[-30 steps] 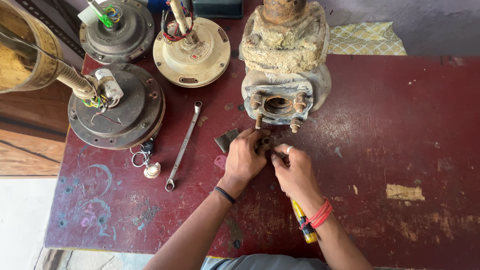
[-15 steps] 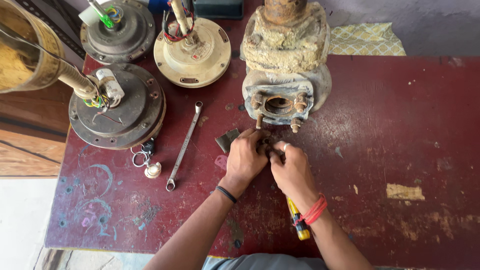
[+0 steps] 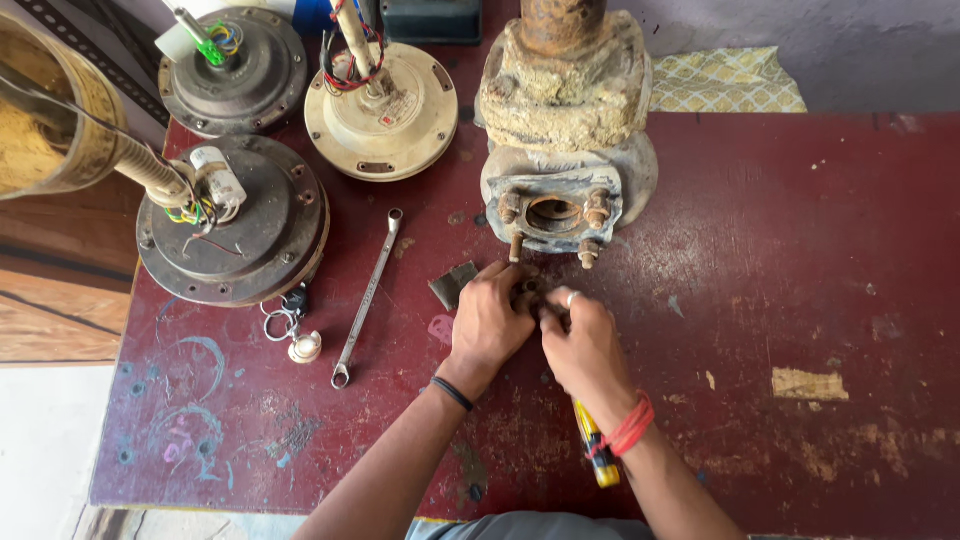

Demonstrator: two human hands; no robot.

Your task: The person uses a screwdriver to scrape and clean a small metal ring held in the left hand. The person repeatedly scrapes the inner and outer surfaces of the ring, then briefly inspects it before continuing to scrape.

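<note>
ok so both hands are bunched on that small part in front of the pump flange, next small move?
Probably lift the small dark part toward the rusty grey pump flange: left hand and right hand pinch it just below the flange's studs. What the part is can't be made out.

Dark red worktable (image 3: pixel 800 250), paint worn and scratched, pale chipped patches toward the right, faint chalk-like scribbles at the near left corner. Behind the far edge, a grey plastered wall (image 3: pixel 850 40). A yellow patterned cloth (image 3: pixel 725 80) lies at the table's back edge against that wall. Left of the table, brown wooden boards (image 3: pixel 50 310), and below them a pale, whitish floor (image 3: pixel 40 450). Soft even daylight, no hard shadows. No window in view.
</note>
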